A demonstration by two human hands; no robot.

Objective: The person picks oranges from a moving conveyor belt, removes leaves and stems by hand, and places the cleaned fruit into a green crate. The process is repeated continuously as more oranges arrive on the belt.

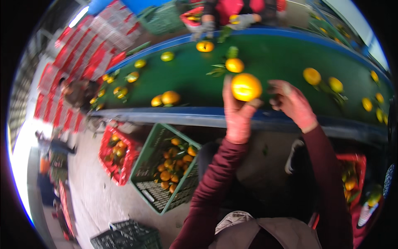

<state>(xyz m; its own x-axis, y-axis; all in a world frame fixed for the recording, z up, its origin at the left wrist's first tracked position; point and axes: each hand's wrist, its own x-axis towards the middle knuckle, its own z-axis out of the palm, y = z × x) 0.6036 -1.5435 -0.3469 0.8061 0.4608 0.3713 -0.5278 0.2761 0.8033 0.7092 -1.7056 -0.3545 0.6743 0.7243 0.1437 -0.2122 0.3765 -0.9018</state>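
Observation:
My left hand point(238, 112), in a pink knit glove, holds a large orange citrus fruit point(246, 87) over the green conveyor belt point(192, 74). To its right my right hand point(292, 101), gloved in the same pink, has its fingers apart and nothing in them. Just beyond the held fruit lies another orange fruit point(234, 65) with green leaves. Two fruits point(170, 98) rest near the belt's front edge on the left. Further right, a fruit point(312, 76) and a smaller leafy one point(335, 84) sit on the belt.
A green plastic crate point(164, 205) of leafy fruits stands on the floor, with a red-lined container point(102, 152) beside it. Another red-lined container point(362, 168) is at right. Across the belt, a person's gray-gloved hand point(244, 21) holds fruit. Dark crates point(127, 236) are at bottom left.

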